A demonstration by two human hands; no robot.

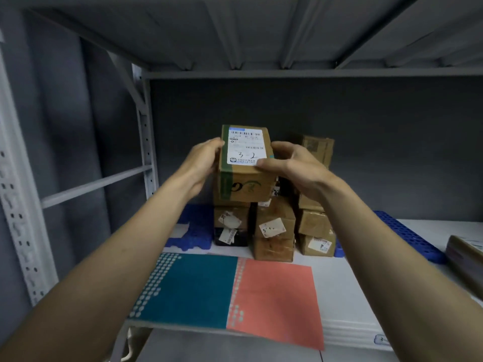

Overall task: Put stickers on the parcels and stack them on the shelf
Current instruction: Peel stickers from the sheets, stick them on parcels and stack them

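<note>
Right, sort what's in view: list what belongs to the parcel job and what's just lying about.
Job:
held box, gripped by left hand and right hand
its label
stacked parcels
shelf

Lying about:
teal sheet
red sheet
blue trays

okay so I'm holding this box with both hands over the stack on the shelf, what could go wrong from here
1. The parcel held by your left hand and right hand sits above narrow, uneven stacked boxes; set off-centre, it may tip them.
2. Your right thumb lies on the corner of the label and could lift or smudge it.
3. The sticker sheets overhang the shelf edge and may slide off.
</note>
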